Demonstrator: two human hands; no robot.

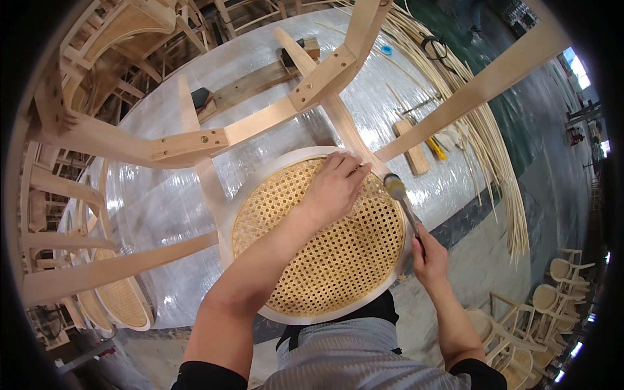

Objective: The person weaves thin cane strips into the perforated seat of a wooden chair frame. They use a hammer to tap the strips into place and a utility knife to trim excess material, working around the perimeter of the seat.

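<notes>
An oval cane panel point(331, 257) of woven yellow mesh sits in the pale frame point(309, 320) of an unfinished wooden chair, directly before me. My left hand point(335, 188) rests on the mesh by the upper right rim, fingers extended and fingertips at the inner edge. Whether a thin strip lies under them cannot be made out. Gripped in my right hand point(429, 259), at the panel's right side, is a hammer point(394, 187) with a slim shaft and a rounded head. Its head hovers over or touches the rim, just right of my left fingertips.
Chair legs point(478, 94) stick up and outward around the panel. A plastic-covered worktable point(162, 240) lies underneath. Long rattan strips point(497, 153) hang over its right side, near a wooden block point(412, 146) and a yellow-handled tool point(435, 149). More chair frames point(123, 29) crowd the left; others point(546, 299) stand lower right.
</notes>
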